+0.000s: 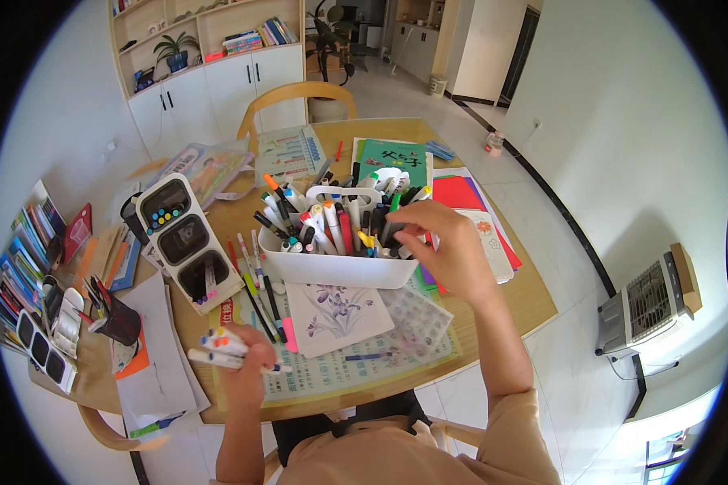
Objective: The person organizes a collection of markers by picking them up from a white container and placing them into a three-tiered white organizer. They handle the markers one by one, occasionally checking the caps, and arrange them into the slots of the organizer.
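Note:
My left hand (249,354) is closed around a bunch of white-bodied markers (224,344), some with orange and yellow ends, above the near left of the table. My right hand (446,248) reaches over the right end of a white plastic caddy (340,270) packed with upright markers and pens. Its thumb and fingertips are at a dark marker (392,231); whether they grip it is unclear. In front of the caddy lies a card with a purple iris drawing (340,315), partly over a translucent bumpy sheet (421,321). Several loose pens (261,309) lie left of the card.
Left of the caddy stands a white three-compartment organizer (191,242) holding some markers. A black mesh pen cup (118,321) is farther left, by loose papers (158,357). Red paper (458,193) and a green book (394,159) lie behind and right of the caddy.

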A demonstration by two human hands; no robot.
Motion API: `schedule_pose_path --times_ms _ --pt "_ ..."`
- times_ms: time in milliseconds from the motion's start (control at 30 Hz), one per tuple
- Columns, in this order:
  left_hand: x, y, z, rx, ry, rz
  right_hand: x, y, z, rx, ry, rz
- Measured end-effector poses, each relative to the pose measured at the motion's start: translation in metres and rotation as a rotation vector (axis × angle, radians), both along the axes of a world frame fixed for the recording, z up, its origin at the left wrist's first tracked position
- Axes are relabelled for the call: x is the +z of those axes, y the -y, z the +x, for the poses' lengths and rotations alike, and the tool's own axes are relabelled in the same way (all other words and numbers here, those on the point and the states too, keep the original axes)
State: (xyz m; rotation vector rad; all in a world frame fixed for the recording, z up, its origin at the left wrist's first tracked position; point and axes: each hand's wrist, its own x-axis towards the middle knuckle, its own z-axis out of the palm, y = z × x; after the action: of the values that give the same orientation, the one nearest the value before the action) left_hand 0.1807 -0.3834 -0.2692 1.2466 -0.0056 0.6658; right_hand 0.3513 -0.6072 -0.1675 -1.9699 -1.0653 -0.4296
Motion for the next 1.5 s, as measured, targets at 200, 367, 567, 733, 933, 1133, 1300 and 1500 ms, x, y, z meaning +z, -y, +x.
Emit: schedule_pose_path --times_ms 200,367,567,733,933,1133,1300,1500 --pt "-0.002 0.042 0.023 -0.177 -0.143 0.031 -0.038 0.001 0.024 -0.049 0.229 -0.234" --pt "-0.005 0.052 0.028 -0.2 -0.204 0.159 -0.041 -0.002 0.035 -0.034 0.235 -0.357" --pt "-0.008 0.049 0.032 -0.203 -0.261 0.125 -0.028 0.016 0.044 -0.081 0.255 -0.152" --pt "-0.009 0.054 0.038 -0.224 -0.269 0.085 -0.022 0.031 0.054 -0.188 0.1 -0.033" --pt "-0.009 0.053 0.04 -0.219 -0.282 0.085 -0.031 0.036 0.06 0.011 -0.007 0.049" --pt "-0.005 0.049 0.039 -0.199 -0.278 0.029 -0.029 0.056 0.054 0.041 -0.152 -0.023" --pt "-0.002 0.051 0.04 -0.214 -0.3 0.046 -0.036 0.047 0.04 0.074 -0.155 -0.125" --pt "0.002 0.049 0.038 -0.242 -0.254 -0.003 -0.007 0.067 0.034 0.114 -0.44 0.533"
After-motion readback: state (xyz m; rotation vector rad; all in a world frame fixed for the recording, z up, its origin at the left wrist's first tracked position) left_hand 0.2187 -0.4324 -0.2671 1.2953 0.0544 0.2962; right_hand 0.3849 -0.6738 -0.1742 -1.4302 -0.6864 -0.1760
